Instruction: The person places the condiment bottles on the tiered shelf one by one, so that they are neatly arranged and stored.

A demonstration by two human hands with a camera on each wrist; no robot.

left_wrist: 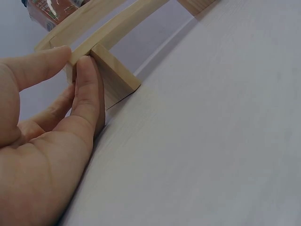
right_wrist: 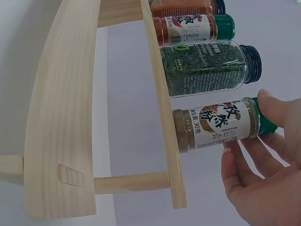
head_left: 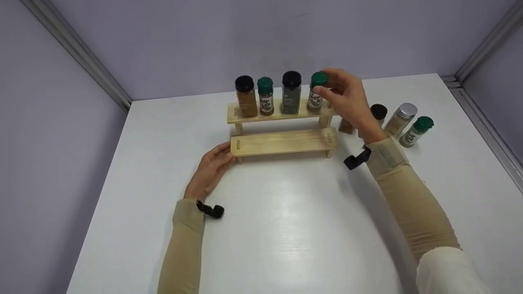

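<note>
A two-tier wooden spice rack [head_left: 284, 143] stands on the white table. At its left end my left hand [head_left: 209, 169] pinches the lower shelf, thumb above and fingers [left_wrist: 87, 92] against the leg. My right hand [head_left: 347, 97] holds a small spice jar [right_wrist: 221, 123] with brown powder by its green cap, upright at the upper shelf's right end. Left of it on that shelf are a black-capped jar of green herbs [right_wrist: 204, 68], a green-capped jar of red powder [head_left: 266, 102] and a black-capped jar of orange-brown spice [head_left: 246, 102]. The lower shelf carries nothing.
Right of the rack, partly behind my right wrist, stand a silver-capped jar [head_left: 400, 118], a green-capped jar [head_left: 414, 132], a black-capped jar [head_left: 378, 111] and a reddish-brown jar [head_left: 346, 127]. A pale wall [head_left: 184, 49] rises behind the table.
</note>
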